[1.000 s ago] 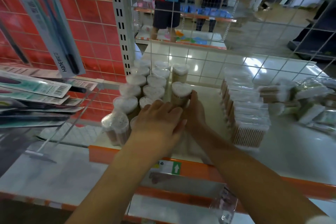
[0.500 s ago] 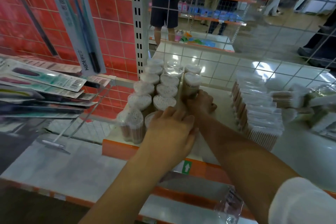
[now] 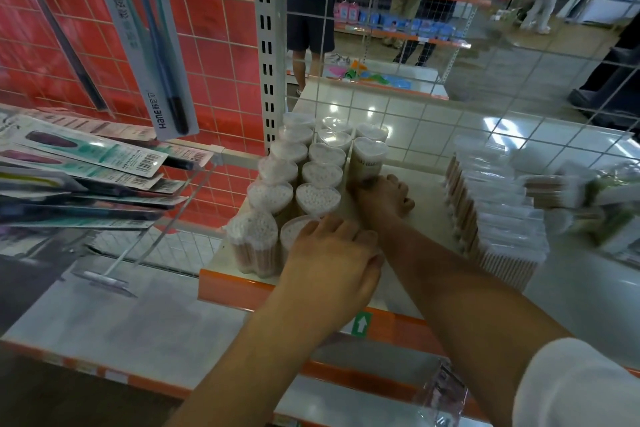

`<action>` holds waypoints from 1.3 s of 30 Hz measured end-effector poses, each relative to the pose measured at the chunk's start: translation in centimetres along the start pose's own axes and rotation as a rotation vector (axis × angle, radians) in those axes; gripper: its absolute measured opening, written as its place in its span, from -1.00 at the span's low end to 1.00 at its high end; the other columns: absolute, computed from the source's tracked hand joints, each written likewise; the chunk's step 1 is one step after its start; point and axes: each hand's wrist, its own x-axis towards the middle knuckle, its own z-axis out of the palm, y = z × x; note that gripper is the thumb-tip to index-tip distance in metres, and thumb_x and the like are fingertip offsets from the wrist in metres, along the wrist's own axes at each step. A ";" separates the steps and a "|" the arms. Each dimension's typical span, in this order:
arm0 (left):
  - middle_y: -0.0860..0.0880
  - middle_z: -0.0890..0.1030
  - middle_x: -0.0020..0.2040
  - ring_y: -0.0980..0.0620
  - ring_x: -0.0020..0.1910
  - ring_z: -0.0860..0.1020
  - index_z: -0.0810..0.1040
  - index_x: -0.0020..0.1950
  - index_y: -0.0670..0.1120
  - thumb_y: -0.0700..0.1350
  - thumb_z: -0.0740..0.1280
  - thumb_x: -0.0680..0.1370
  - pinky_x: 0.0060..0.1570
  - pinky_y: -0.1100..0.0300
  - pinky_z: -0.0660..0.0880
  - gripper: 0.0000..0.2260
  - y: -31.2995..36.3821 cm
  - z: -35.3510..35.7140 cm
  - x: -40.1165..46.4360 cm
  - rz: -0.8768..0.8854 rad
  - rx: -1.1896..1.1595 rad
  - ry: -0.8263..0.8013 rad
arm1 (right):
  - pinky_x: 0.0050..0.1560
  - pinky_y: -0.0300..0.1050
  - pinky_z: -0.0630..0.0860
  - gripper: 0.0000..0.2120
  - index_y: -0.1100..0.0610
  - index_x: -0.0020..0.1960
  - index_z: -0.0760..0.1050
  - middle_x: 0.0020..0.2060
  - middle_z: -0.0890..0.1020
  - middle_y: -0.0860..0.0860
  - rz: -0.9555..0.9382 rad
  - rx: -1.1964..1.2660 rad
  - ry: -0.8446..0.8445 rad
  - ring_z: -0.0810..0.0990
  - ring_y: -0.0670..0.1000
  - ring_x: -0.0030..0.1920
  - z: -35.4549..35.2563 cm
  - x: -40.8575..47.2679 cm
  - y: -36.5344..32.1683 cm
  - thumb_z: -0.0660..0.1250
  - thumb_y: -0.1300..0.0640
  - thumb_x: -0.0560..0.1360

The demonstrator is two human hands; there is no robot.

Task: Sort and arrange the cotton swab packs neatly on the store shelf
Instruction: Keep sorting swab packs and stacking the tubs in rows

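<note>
The right hand (image 3: 382, 199) grips the base of an upright heart tub (image 3: 367, 159) standing just behind it in the third column; the left hand (image 3: 332, 253) covers a front tub, grip unclear

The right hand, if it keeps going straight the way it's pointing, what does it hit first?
Probably the heart-shaped swab tub directly ahead: the right hand seems already at its base. Depth is unclear.
</note>
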 end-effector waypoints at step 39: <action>-0.12 0.66 -0.14 -0.17 -0.16 0.61 0.63 0.00 -0.16 -0.01 0.24 0.47 -0.19 -0.02 0.56 -0.71 9.3 3.9 9.2 0.005 -0.032 -0.035 | 0.29 -0.26 0.21 -0.60 0.07 0.41 0.31 0.37 0.38 -0.02 -0.422 0.107 -0.064 0.33 -0.04 0.35 -18.6 -10.9 12.8 0.16 0.06 0.58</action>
